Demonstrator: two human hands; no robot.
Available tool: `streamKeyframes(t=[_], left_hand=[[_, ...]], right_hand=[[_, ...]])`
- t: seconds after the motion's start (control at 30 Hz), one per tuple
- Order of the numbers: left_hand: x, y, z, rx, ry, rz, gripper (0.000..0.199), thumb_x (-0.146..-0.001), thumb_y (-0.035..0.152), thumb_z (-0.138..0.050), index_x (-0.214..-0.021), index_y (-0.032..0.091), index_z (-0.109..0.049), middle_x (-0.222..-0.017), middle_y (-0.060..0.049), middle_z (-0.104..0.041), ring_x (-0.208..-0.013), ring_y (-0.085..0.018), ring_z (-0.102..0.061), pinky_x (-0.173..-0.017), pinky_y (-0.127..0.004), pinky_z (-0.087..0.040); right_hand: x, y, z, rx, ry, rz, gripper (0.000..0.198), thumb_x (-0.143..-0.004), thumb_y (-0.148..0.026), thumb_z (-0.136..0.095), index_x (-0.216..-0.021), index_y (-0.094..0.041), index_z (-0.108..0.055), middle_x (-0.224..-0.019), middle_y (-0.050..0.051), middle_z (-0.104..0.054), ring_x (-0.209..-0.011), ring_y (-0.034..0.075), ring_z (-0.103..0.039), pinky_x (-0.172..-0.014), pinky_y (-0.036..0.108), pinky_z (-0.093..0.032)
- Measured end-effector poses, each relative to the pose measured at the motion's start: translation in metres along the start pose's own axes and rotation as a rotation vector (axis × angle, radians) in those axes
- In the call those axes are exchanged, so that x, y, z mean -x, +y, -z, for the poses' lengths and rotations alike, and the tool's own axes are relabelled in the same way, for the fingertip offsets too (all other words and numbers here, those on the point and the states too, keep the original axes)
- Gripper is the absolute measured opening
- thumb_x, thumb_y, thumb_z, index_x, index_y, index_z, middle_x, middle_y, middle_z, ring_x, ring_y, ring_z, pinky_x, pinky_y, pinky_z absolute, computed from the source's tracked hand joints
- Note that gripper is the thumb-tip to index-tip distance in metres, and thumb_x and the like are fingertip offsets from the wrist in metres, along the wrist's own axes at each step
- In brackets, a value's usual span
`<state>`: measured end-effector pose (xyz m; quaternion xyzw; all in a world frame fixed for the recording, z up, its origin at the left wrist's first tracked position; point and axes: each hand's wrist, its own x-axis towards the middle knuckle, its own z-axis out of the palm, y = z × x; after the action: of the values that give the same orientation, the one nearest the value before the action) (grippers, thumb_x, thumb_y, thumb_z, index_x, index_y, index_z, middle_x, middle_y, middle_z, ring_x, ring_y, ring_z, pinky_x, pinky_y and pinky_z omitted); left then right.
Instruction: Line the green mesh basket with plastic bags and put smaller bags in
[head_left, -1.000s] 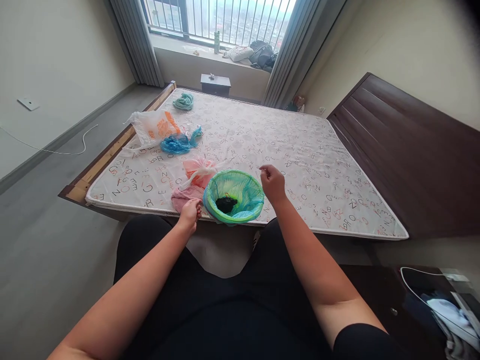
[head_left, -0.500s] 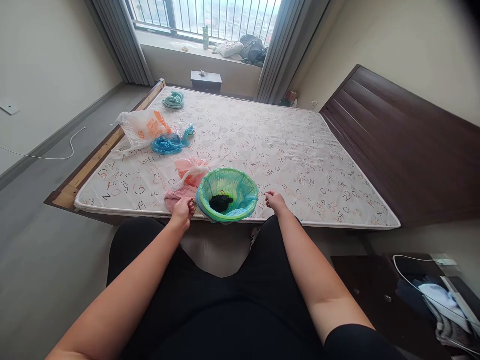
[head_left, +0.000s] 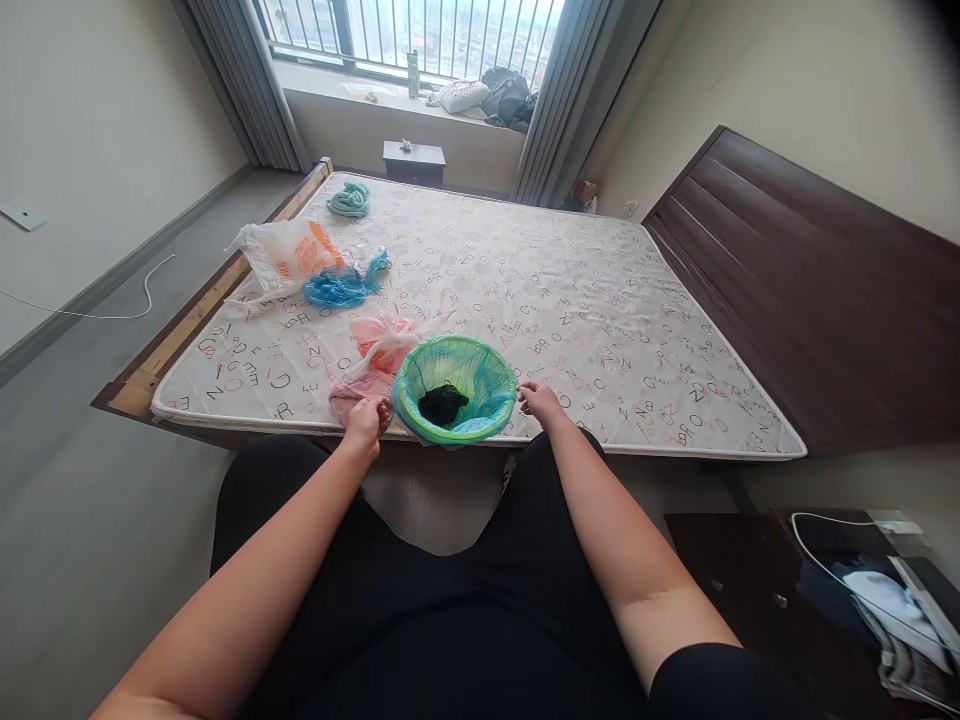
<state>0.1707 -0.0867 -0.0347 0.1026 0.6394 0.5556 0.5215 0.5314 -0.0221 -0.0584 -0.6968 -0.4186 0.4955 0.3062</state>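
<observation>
A trash bin with a green rim stands at the near edge of the mattress, lined with a green-blue plastic bag. A crumpled black bundle lies inside it. My left hand is closed just left of the bin, by a pink cloth; what its fingers hold, if anything, is hidden. At the right side of the rim, my right hand has its fingers curled together with the tips at the bag's edge. Whether they pinch the plastic is too small to tell.
Behind the bin lies a tied pink plastic bag. Farther left are a blue plastic bag, a white bag with orange print and a teal coiled bundle. A dark headboard bounds the mattress at right.
My right hand has moved left, from a small gap beside the bin to its rim. My left hand and the bin have stayed in place.
</observation>
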Motion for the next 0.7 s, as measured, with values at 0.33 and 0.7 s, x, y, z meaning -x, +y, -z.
streamKeyframes(t=[0.33, 0.7], left_hand=[[-0.0001, -0.0017, -0.0001, 0.005, -0.008, 0.009, 0.017, -0.065, 0.025, -0.065, -0.079, 0.016, -0.06, -0.063, 0.003, -0.058, -0.05, -0.008, -0.054, -0.047, -0.017, -0.039], [0.0002, -0.0001, -0.0013, -0.035, -0.002, 0.015, 0.014, -0.068, 0.022, -0.063, -0.08, 0.017, -0.059, -0.069, 0.001, -0.058, -0.057, -0.01, -0.055, -0.053, -0.02, -0.04]], right_hand=[[-0.0021, 0.0008, -0.0045, -0.016, -0.031, 0.0, 0.007, -0.08, -0.021, -0.064, -0.086, -0.02, -0.06, -0.071, -0.001, -0.063, -0.051, 0.009, -0.056, -0.051, 0.023, -0.046], [-0.0015, 0.0012, -0.0058, -0.02, -0.02, -0.011, 0.01, -0.082, -0.027, -0.065, -0.089, -0.02, -0.062, -0.083, 0.002, -0.066, -0.059, 0.011, -0.06, -0.052, 0.022, -0.047]])
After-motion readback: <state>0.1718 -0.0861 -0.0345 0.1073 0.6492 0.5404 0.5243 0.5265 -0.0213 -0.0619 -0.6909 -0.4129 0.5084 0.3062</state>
